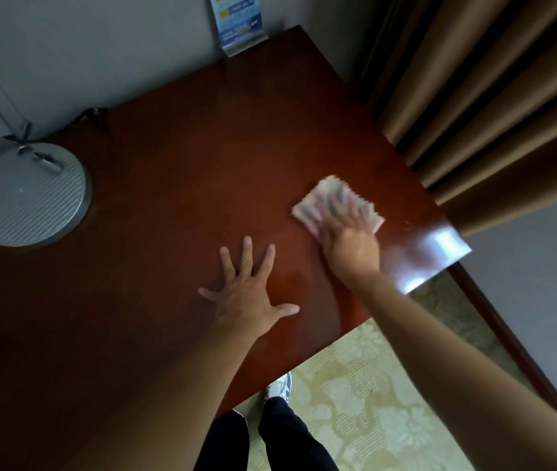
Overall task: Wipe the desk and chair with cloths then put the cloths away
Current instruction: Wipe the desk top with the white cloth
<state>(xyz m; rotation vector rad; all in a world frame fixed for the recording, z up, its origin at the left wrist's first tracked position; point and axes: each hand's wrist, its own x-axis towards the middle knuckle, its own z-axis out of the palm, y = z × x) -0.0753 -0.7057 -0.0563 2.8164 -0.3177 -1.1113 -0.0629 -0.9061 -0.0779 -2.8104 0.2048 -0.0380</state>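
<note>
A dark red-brown wooden desk [175, 158] fills most of the view. My right hand [348, 243] presses flat on a folded, pale striped cloth [321, 195] near the desk's right edge; both are motion-blurred. My left hand [246, 294] lies palm-down on the bare desk top with its fingers spread, to the left of the cloth and holding nothing. No chair is in view.
A round grey lamp base [29, 195] with a cable stands at the desk's left rear. A blue leaflet stand [239, 25] is at the back by the wall. Brown curtains [491, 96] hang right of the desk. Patterned carpet [372, 402] and my shoe lie below.
</note>
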